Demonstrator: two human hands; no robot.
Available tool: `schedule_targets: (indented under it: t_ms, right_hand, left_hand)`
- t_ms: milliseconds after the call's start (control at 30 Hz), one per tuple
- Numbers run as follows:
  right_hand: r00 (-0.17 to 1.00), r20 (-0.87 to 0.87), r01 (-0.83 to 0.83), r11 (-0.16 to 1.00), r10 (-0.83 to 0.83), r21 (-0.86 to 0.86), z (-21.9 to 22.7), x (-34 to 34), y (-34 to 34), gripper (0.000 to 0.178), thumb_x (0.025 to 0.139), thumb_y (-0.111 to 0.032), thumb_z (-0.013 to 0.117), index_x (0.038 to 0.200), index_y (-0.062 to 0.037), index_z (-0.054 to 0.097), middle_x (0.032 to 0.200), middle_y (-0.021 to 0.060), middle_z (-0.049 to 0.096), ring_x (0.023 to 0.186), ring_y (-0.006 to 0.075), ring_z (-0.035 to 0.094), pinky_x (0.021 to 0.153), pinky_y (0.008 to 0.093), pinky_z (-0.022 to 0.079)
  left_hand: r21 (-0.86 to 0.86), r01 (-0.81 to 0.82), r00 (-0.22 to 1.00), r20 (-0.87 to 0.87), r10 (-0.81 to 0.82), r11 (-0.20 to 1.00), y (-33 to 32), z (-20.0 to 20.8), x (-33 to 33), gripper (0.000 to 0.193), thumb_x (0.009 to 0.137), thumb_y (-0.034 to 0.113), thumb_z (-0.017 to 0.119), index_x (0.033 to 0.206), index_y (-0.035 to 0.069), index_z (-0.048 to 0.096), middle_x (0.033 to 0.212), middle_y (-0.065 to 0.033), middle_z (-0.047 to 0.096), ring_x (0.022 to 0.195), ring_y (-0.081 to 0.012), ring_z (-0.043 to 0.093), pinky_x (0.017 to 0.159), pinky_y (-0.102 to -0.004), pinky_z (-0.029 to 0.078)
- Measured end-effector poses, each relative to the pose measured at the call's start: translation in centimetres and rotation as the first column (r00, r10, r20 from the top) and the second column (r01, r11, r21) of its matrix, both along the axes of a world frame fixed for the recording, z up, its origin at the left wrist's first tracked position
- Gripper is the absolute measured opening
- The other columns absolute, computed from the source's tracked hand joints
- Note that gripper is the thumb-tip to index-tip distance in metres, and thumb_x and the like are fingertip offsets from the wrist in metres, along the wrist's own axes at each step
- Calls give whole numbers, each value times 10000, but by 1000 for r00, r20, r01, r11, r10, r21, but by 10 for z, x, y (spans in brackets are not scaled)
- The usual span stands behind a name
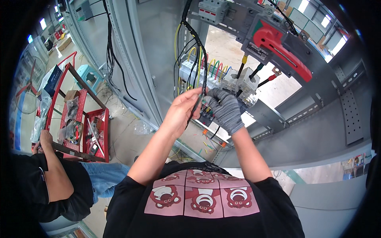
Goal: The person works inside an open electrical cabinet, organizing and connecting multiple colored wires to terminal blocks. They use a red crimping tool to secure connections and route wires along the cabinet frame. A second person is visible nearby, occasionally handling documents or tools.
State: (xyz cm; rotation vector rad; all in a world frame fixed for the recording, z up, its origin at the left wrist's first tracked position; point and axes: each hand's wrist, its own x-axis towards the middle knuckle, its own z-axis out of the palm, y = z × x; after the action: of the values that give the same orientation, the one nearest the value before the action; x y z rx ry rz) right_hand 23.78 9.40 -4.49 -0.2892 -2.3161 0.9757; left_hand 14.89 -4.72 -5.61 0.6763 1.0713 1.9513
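Note:
A bundle of thin black wires (204,65) hangs down inside the grey cabinet, with a yellow-green wire beside it. My bare left hand (180,108) is closed around its lower part, and loose wire ends hang below the fingers. Close against it, my right hand (226,109) in a grey knitted glove has its fingers curled at the same bundle; its fingertips are partly hidden. Just behind the hands stand a row of terminals (190,71) with coloured wires and a grey component (244,85) with thick black cables, tipped yellow, blue-green and red.
A switch with a red handle (283,49) sits at upper right, beside small breakers (213,11). More black wires (111,59) hang at the left cabinet post. Wire scraps (208,146) lie below my hands. A co-worker (55,182) stands at left by a red cart (105,123).

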Motion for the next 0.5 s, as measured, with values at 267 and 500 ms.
schedule_targets:
  t_ms: [267, 500]
  right_hand:
    - [1000, 14, -24, 999, 24, -34, -17, -5, -6, 221, 834, -141, 615, 1002, 0, 644, 893, 187, 641, 817, 289, 629, 737, 363, 486]
    - [990, 86, -70, 909, 115, -410, 9, -9, -3, 269, 904, -242, 583, 953, 14, 645, 765, 92, 626, 681, 152, 584, 662, 294, 480]
  left_hand:
    - [-211, 31, 947, -305, -96, 977, -1, 21, -20, 223, 936, 145, 516, 1101, 7, 575, 905, -41, 637, 670, -110, 573, 683, -263, 483]
    - [18, -630, 95, -990, 100, 776, 6, 25, 1, 152, 851, 148, 561, 814, 10, 509, 746, -169, 566, 710, -357, 584, 639, -433, 469]
